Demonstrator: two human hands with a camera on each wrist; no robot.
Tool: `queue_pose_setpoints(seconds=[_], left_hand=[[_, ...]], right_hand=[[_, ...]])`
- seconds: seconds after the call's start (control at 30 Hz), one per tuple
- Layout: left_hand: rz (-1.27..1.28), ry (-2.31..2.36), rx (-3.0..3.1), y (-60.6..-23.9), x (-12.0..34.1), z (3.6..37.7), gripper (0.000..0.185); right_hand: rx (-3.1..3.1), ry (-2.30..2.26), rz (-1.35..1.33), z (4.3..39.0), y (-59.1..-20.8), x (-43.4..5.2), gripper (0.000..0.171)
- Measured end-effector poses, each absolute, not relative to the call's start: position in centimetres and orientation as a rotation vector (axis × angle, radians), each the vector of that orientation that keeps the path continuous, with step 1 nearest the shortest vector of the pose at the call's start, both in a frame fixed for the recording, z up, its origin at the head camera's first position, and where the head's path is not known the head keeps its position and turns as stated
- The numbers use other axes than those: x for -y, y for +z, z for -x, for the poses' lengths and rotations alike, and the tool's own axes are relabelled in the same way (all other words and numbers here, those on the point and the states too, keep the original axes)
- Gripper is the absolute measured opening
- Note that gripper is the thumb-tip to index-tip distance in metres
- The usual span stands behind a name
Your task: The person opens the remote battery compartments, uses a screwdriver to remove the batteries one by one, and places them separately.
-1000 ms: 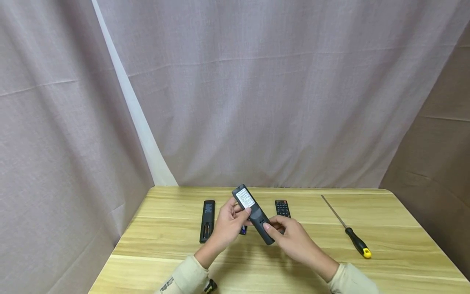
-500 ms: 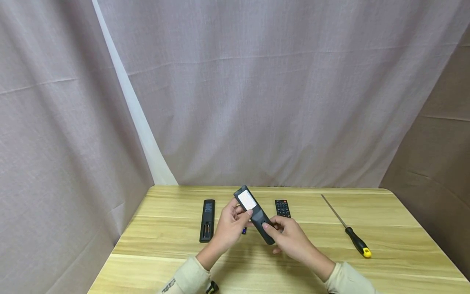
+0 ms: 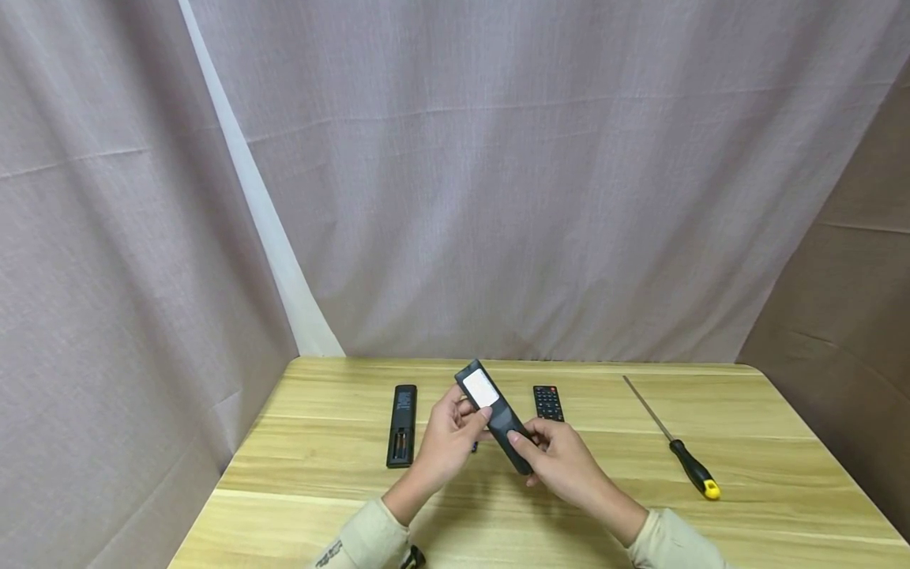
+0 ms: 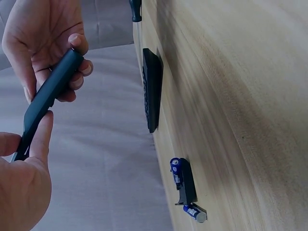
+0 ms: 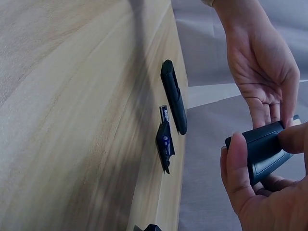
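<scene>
The remote in the hands [image 3: 496, 415] is dark grey, almost black, with a white label near its far end. The table [image 3: 768, 482] is light yellow wood with brown grain lines. The screwdriver [image 3: 693, 468] has a black handle with a yellow end. The batteries [image 4: 176, 169] are blue. The curtain [image 3: 540, 182] is pale grey-purple. Both sleeves [image 3: 362, 541] are beige.

Wooden table [image 3: 320, 466]: open-backed remote [image 3: 402, 424], second remote [image 3: 547, 401], screwdriver [image 3: 675, 446], probably loose batteries [image 4: 185, 185].
</scene>
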State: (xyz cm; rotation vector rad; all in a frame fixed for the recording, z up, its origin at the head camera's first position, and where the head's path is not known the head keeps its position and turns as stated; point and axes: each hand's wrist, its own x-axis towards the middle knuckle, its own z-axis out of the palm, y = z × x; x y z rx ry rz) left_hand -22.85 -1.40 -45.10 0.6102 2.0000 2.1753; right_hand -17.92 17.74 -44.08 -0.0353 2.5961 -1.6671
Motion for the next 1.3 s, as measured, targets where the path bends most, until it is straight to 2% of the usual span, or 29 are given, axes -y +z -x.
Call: queue_pose_setpoints(seconds=[0.37, 1.3], left_hand=[[-0.614, 2.156, -2.022, -45.20, 1.22, 22.84, 0.039], [-0.615, 2.148, -2.002, -45.69, 1.37, 22.81, 0.040]], right_hand=[[-2.602, -1.654, -0.037, 17.90, -43.78, -17.52, 0.025], [-2.561, -1.668, 0.018, 17.70, -44.05, -17.61, 0.028]])
